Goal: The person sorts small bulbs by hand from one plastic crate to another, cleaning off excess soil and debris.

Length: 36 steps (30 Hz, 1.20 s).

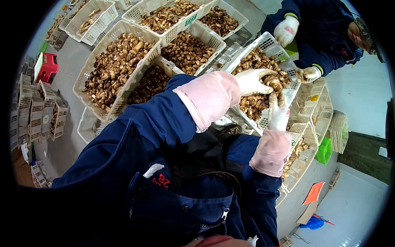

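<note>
A tilted white plastic basket [267, 41] is heaped with brown mushroom-like pieces [257, 61]. Both my hands wear white gloves and pink sleeve covers over a navy jacket. My left hand [252, 81] lies on the heap, its fingers curled round some of the pieces. Just below it, my right hand [278, 112] points upward and pinches a brown piece at its fingertips. Across the basket stands a co-worker in navy. One of their white-gloved hands [286, 29] grips the basket's far rim, and the other hand [308, 74] holds brown pieces at the right edge.
Several more white baskets [88, 68] full of the same brown pieces fill the upper left. Empty crates are stacked at the left [37, 109] and at the right [314, 105]. There is also a red stool [46, 67], a green basket [325, 150] and an orange sheet [313, 192] on the floor.
</note>
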Available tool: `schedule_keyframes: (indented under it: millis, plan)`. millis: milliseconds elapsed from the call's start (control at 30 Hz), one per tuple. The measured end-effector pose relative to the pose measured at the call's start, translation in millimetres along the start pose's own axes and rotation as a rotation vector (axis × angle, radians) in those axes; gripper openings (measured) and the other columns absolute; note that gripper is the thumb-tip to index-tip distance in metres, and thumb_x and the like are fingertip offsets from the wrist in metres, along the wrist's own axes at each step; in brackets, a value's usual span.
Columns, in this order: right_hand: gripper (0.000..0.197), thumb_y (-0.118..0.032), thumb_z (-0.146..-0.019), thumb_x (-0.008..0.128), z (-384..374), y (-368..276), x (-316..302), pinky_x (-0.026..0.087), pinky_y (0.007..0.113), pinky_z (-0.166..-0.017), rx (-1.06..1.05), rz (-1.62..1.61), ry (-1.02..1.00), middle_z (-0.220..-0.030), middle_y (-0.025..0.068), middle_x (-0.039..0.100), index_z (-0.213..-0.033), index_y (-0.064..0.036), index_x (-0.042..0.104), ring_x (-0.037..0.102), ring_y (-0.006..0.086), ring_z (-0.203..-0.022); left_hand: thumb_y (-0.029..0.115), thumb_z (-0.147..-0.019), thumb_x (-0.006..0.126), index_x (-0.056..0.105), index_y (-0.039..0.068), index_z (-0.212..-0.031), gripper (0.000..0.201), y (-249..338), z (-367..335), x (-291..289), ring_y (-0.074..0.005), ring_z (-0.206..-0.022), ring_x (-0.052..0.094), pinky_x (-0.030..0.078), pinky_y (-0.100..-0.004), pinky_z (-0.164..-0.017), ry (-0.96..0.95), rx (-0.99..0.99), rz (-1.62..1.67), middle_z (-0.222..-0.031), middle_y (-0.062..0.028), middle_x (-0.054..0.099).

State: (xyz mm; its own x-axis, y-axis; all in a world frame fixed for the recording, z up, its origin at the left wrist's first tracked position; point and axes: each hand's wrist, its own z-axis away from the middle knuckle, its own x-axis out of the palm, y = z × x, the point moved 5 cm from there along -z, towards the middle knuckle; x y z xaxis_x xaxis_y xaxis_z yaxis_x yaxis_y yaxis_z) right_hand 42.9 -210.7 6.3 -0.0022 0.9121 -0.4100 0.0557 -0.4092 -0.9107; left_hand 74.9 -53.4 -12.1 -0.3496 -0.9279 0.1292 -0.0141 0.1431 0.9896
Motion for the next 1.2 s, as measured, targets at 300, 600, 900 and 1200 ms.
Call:
schedule_keyframes:
  millis: [300, 600, 900, 1200]
  plan:
    - [0.041, 0.003, -0.087, 0.055, -6, -15, 3, 0.043, 0.029, -0.099, -0.135, 0.146, -0.023, -0.123, 0.0187, 0.06, -0.127, 0.0069, 0.051, 0.058, 0.022, -0.113, 0.02, -0.08, 0.076, 0.05, 0.006, -0.134, 0.062, 8, 7, -4, -0.0134, -0.112, 0.056, 0.044, -0.0265, -0.097, 0.044, 0.043, 0.24, -0.122, -0.0063, 0.061]
    - [0.045, -0.001, -0.085, 0.062, 2, -45, 11, 0.046, 0.029, -0.097, -0.274, 0.179, -0.032, -0.121, 0.0161, 0.062, -0.129, 0.0013, 0.053, 0.06, 0.0222, -0.11, -0.007, -0.081, 0.066, 0.05, 0.006, -0.135, 0.058, 29, 30, -9, -0.0129, -0.109, 0.058, 0.049, -0.0233, -0.091, 0.022, 0.083, 0.458, -0.124, -0.006, 0.059]
    - [0.04, -0.009, -0.088, 0.064, -4, -22, 8, 0.046, 0.029, -0.096, -0.287, 0.172, -0.029, -0.122, 0.0157, 0.063, -0.126, 0.0, 0.056, 0.061, 0.0225, -0.112, -0.006, -0.083, 0.066, 0.045, 0.006, -0.14, 0.061, 28, 34, -8, -0.0121, -0.115, 0.055, 0.046, -0.0236, -0.095, 0.063, 0.038, 0.475, -0.129, -0.0058, 0.055]
    - [0.034, -0.021, -0.097, 0.056, 7, -33, 10, 0.052, 0.028, -0.076, -0.271, 0.344, -0.02, -0.098, 0.0162, 0.07, -0.119, 0.0035, 0.058, 0.069, 0.0205, -0.092, -0.002, -0.083, 0.069, 0.037, 0.005, -0.144, 0.07, 26, 38, -7, -0.0068, -0.102, 0.059, 0.05, -0.0181, -0.072, 0.034, 0.07, 0.46, -0.131, -0.0038, 0.054]
